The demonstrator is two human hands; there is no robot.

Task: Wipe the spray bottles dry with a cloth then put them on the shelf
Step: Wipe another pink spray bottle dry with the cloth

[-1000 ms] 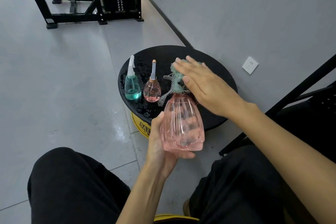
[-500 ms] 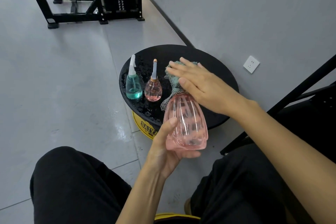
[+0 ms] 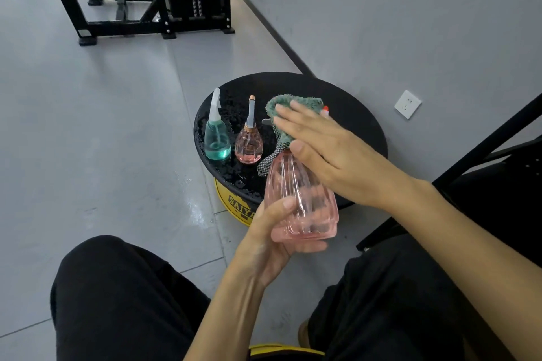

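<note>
- The large pink bottle (image 3: 299, 193) is held over the table's (image 3: 360, 132) near edge, with the left grip (image 3: 272, 240) curled round its base.
- The right grip (image 3: 322, 149), flat-fingered, has slid the cloth (image 3: 281, 102) up over the spray head; wiping is likely unfinished.

The person wears black trousers (image 3: 123, 311) of a matte, soft cloth that lies in shallow folds over the left leg (image 3: 96, 278) at the near left and the right leg (image 3: 410, 302) at the near right. The left forearm (image 3: 231, 305) and right forearm (image 3: 457, 237) are bare up to the picture's near edge. The left hand (image 3: 272, 243) and right hand (image 3: 325, 152) are bare too, with short, trimmed nails. Between the legs, low in the view, shows what looks like a brown shoe tip (image 3: 303, 331) — small and partly hidden.
</note>
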